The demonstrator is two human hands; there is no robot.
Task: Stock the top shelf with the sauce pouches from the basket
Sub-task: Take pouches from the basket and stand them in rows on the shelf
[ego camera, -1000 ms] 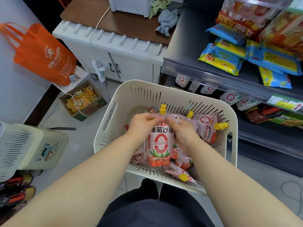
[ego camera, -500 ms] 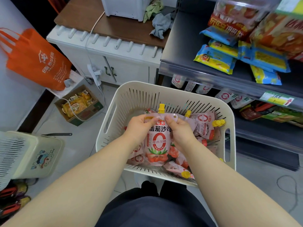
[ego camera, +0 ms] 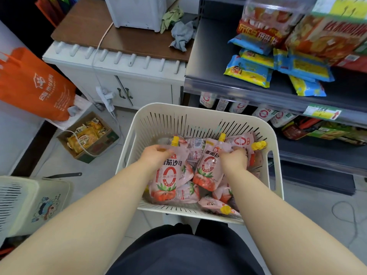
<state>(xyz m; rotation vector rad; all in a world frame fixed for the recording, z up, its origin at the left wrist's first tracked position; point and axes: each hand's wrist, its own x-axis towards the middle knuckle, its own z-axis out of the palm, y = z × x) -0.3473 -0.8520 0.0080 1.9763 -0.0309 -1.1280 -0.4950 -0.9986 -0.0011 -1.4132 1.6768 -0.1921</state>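
A cream slotted basket point(ego camera: 277, 155) sits in front of me on the floor, holding several pink tomato sauce pouches with yellow caps. My left hand point(ego camera: 155, 156) grips the top of one pouch point(ego camera: 168, 177) near its cap. My right hand point(ego camera: 234, 159) grips the top edge of a second pouch point(ego camera: 208, 167) beside it. Both pouches hang upright over the pile. The dark top shelf point(ego camera: 210, 54) lies up and to the right, its left part bare, with blue and yellow snack packs point(ego camera: 248, 70) on its right part.
A lower shelf holds white pouches point(ego camera: 264, 114) behind a price tag point(ego camera: 322, 113). A white cabinet point(ego camera: 119, 76) with a brown top stands at the back left. An orange bag point(ego camera: 33, 84), a cardboard box of snacks point(ego camera: 87, 135) and a second cream basket point(ego camera: 29, 203) sit at left.
Both hands held one pouch together before. Now they have moved apart, the left keeping that pouch and the right holding a second one.
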